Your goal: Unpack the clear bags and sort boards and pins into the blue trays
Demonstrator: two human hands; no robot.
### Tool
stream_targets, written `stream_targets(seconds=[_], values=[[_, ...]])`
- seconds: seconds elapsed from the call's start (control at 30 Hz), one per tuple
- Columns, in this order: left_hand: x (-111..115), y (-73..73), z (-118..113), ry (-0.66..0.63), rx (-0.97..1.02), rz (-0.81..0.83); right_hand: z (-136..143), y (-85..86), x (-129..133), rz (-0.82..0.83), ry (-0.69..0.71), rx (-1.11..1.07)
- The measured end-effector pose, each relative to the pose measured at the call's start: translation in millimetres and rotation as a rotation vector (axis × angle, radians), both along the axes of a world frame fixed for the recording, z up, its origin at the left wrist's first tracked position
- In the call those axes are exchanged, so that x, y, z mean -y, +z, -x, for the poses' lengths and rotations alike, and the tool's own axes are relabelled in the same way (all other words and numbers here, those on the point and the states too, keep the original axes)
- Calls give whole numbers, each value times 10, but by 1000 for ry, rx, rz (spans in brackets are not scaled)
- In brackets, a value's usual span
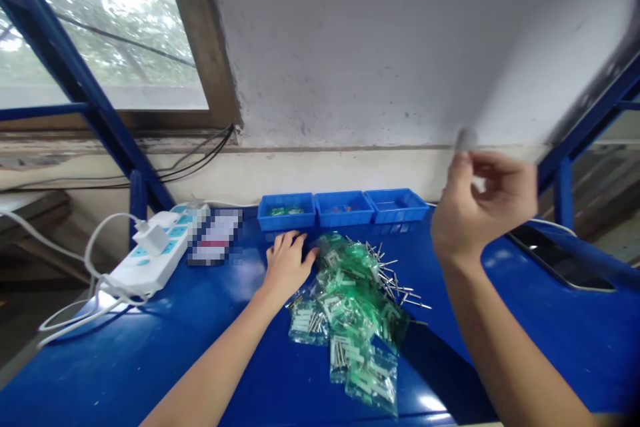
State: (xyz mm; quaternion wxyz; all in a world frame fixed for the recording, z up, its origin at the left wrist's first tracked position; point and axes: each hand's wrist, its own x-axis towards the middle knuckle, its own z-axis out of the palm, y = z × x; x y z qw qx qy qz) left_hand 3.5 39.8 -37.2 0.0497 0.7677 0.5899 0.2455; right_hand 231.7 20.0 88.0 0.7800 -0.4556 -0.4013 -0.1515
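Note:
My left hand [289, 263] rests on the blue table with its fingers spread, just left of a heap of clear and green plastic packets [350, 300]. The packets hold white plugs and metal screws. Raised well above the table on the right, my right hand [483, 203] has thumb and index finger pinched on a small, blurred greyish object [466, 140] that I cannot make out. Loose metal screws [393, 277] lie scattered along the heap's right side.
Three blue bins stand in a row at the back: left [287, 212], middle [343, 208], right [397, 205]. A white power strip [157, 250] with cables and a pixelated item [215, 237] lie left. A black phone [560, 257] lies right. Blue frame posts flank the table.

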Motion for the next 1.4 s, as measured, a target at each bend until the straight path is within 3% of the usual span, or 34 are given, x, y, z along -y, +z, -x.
stream_targets(seconds=[0.03,0.1,0.23,0.27,0.33,0.4,0.57,0.63,0.7,0.77,0.9,0.97,1.1,1.23,1.33,1.4], values=[[-18,-14,-19,3,-31,30,-20,43,-49,-28,-79,80],[-35,-21,-49,-15,-55,51,-6,-4,-191,44,-107,280],[-32,25,-11,-26,60,1,159,-481,-415,641,181,826],[-27,46,13,-47,120,-13,208,-610,-409,738,221,864],[-7,99,57,-118,244,-53,298,-803,-315,823,295,797],[35,156,76,-188,342,-116,375,-888,-162,872,442,615],[198,261,18,-320,383,-281,542,-841,86,1029,1082,107],[244,282,-8,-335,366,-303,585,-825,104,979,1171,-28],[262,296,-21,-324,378,-267,602,-826,115,891,1101,-46],[256,302,-20,-329,444,-128,593,-835,134,778,968,96],[213,295,-3,-336,902,384,551,-873,175,518,749,621],[196,290,4,-290,1088,510,541,-904,177,464,675,812],[183,287,3,-234,1067,457,530,-953,151,455,574,894],[188,273,-23,-273,969,443,506,-945,134,471,546,839],[205,265,-27,-284,814,187,510,-914,136,571,622,664],[230,274,-17,-300,665,-97,535,-887,146,715,794,433]])
